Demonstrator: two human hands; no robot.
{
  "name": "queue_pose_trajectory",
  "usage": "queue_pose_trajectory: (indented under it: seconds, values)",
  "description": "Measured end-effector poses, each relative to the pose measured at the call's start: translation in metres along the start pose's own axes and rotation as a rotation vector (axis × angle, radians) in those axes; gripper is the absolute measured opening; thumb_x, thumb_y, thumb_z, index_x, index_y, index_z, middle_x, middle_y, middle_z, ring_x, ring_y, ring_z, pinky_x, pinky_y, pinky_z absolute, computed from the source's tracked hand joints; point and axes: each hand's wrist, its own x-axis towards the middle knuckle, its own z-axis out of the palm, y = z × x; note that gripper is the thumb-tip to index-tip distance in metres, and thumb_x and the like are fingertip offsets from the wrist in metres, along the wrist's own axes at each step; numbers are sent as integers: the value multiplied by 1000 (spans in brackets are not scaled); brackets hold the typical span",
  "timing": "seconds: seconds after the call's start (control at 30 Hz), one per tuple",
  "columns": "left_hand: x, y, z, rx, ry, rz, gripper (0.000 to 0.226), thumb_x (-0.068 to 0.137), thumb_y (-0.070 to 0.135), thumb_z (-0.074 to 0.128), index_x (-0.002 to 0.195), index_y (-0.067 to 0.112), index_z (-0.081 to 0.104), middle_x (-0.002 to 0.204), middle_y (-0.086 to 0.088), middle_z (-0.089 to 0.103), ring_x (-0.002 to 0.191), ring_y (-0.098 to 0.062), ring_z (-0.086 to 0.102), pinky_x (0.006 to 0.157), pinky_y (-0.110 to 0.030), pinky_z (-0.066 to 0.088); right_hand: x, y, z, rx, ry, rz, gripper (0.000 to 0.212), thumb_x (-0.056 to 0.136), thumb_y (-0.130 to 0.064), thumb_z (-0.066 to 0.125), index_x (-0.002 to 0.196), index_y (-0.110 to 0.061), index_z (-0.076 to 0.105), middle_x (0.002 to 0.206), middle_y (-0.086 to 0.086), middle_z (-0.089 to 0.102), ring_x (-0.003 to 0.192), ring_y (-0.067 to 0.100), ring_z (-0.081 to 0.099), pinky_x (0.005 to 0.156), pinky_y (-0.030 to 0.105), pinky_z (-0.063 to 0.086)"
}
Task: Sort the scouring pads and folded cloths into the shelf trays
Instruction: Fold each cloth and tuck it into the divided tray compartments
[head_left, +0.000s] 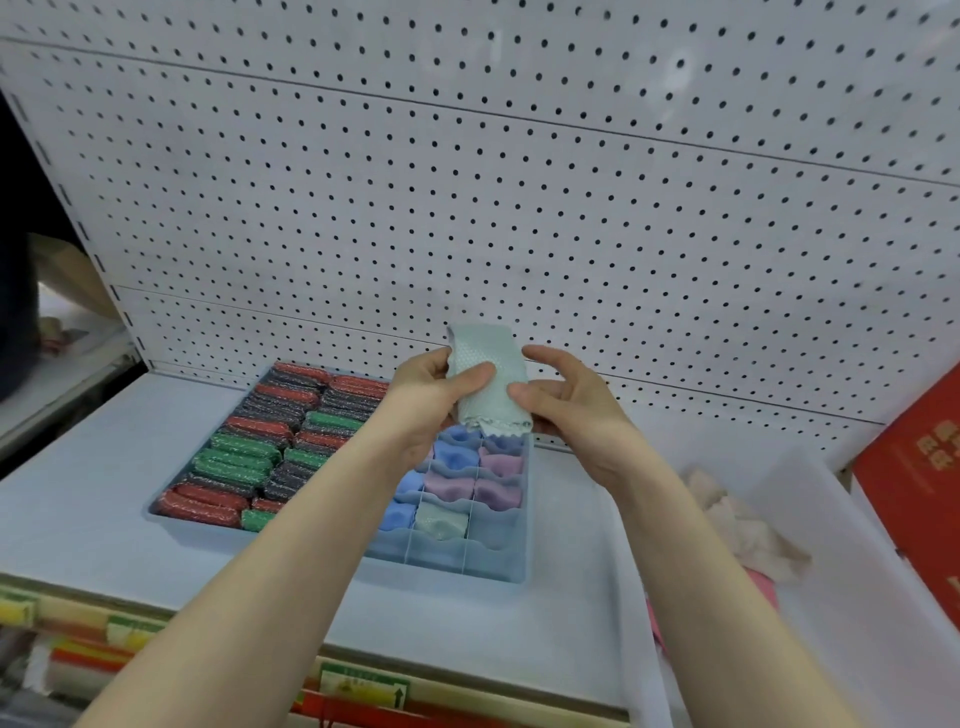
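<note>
Holding pale green dotted cloth (488, 382), scalloped edges.

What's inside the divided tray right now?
The divided tray holds folded cloths: blue cloths, purple cloths and one green cloth. The nearest row of cells looks empty. The hands and the held green cloth cover its far cells.

— What colour is the cloth (491, 382) showing?
— Pale green, dotted. The pads (260, 447) are showing red, green and dark, all glinting.
— And the tray (511, 564)?
— Blue-grey, its cloths looking blue, lilac and green. The pegboard (571, 197) is showing white, black-holed.
</note>
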Motion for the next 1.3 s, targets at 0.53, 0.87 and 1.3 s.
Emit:
queue_pose_trajectory:
  seconds: [0.53,0.87,1.3]
  values:
    - [9,-2,-4,72,0,15,41,89,-2,65,128,7,56,96,-12,74,72,-16,71,60,-24,56,2,-6,-2,-179,19,-249,19,87,-14,73,82,-32,79,87,-10,75,73,4,59,66,16,49]
    - [-4,-4,-2,-8,-173,160,31,92,3,50,111,21,68,111,-7,72,109,-23,66,87,-29,56,9,0,3,71,217,-71,27,86,-9,73,106,-21,60,76,-6,57,65,9,56,64,24,48]
    - [-12,-21,-22,90,-158,235,34,91,2,63,118,22,61,103,-12,74,91,-29,72,73,-38,60,6,16,4,252,-111,69,27,88,1,63,109,-15,69,96,11,62,84,27,54,76,33,47]
